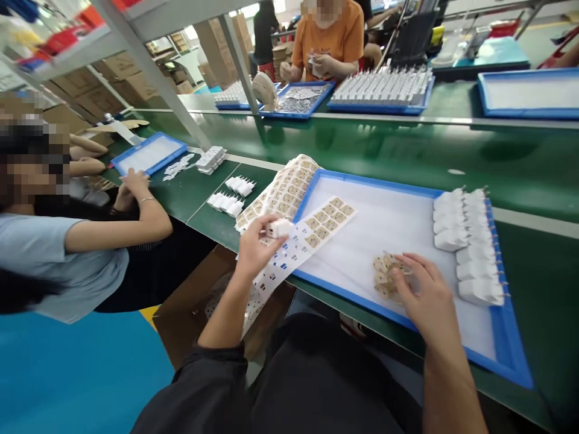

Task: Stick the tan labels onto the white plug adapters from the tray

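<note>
My left hand [256, 247] grips a white plug adapter [280, 229] between thumb and fingers, above a partly used sticker sheet [331, 220]. This sheet lies across the left edge of a blue-rimmed tray [371, 179]. Inside the tray, my right hand [427, 295] has thumb and fingers closed at the edge of a small heap of beige, patterned pieces [384, 276]. Its fingertips seem to pinch one of them, partly hidden. Two rows of white plug adapters [474, 241] stand along the tray's right side, pins pointing up and outward.
More sticker sheets [289, 187] lie left of the tray, beside a few loose adapters [226, 204]. A cardboard box [190, 301] stands below the table edge. A person [90, 241] sits at left; another in orange [328, 42] works across the green bench [384, 144].
</note>
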Tool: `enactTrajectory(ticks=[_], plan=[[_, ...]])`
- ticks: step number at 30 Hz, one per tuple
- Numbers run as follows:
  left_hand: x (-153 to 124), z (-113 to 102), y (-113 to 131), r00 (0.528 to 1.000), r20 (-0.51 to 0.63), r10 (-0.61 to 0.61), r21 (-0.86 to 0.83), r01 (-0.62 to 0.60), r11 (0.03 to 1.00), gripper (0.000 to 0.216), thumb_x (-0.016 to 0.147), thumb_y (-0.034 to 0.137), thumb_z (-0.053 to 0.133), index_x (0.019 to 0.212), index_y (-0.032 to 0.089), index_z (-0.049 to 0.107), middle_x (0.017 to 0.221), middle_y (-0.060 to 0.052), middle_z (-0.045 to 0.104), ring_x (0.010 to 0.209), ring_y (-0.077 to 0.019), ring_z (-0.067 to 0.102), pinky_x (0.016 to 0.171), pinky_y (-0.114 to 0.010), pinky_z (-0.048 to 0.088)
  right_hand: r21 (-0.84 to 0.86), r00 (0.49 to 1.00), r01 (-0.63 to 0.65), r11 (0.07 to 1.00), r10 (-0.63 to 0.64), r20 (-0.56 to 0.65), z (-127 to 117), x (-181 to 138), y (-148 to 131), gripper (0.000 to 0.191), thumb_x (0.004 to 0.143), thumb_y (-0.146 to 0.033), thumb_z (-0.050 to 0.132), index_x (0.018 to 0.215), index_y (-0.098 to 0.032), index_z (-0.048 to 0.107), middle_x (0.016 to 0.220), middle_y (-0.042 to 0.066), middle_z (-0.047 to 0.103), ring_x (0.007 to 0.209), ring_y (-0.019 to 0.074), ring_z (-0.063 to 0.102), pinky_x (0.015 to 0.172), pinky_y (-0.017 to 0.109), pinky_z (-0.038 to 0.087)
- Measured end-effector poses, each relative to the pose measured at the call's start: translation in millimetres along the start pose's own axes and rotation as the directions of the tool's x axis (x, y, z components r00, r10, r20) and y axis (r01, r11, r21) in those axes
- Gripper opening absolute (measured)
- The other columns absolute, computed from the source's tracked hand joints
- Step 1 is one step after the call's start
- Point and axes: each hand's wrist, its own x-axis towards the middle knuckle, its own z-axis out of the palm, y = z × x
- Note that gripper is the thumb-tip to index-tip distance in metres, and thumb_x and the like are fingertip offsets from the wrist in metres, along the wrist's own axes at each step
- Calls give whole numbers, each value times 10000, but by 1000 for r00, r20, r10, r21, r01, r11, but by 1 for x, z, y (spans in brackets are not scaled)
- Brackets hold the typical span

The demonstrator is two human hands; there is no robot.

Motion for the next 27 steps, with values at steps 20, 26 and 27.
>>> enactTrajectory(ticks=[20, 26, 27], plan=[[169, -29, -113, 976, -178, 124, 364, -52, 930, 416, 903, 341, 678, 723, 248, 315, 1095, -126, 640, 1247, -202, 429, 1169, -360, 318, 26, 999, 21, 999, -21, 27, 4, -4, 4, 293, 960, -404, 522, 1067, -218, 722, 1166, 108, 708, 1061, 289, 685, 911, 459, 562], [169, -16, -82, 987, -96, 127, 362, -84, 928, 352, 940, 386, 643, 738, 221, 407, 999, -89, 638, 1158, -195, 499, 1110, -367, 371, 53, 999, -5, 999, 3, 41, 1, -6, 0, 261, 960, -370, 529, 1067, -222, 716, 1159, 109, 714, 1060, 289, 686, 890, 459, 569], [161, -9, -72, 992, -56, 110, 369, -82, 926, 338, 928, 411, 653, 749, 211, 447, 955, -83, 641, 1091, -204, 538, 1052, -362, 411, 58, 999, -4, 998, 2, 45, 1, -6, -1, 260, 960, -366, 530, 1073, -221, 714, 1162, 110, 713, 1071, 293, 682, 917, 475, 563]])
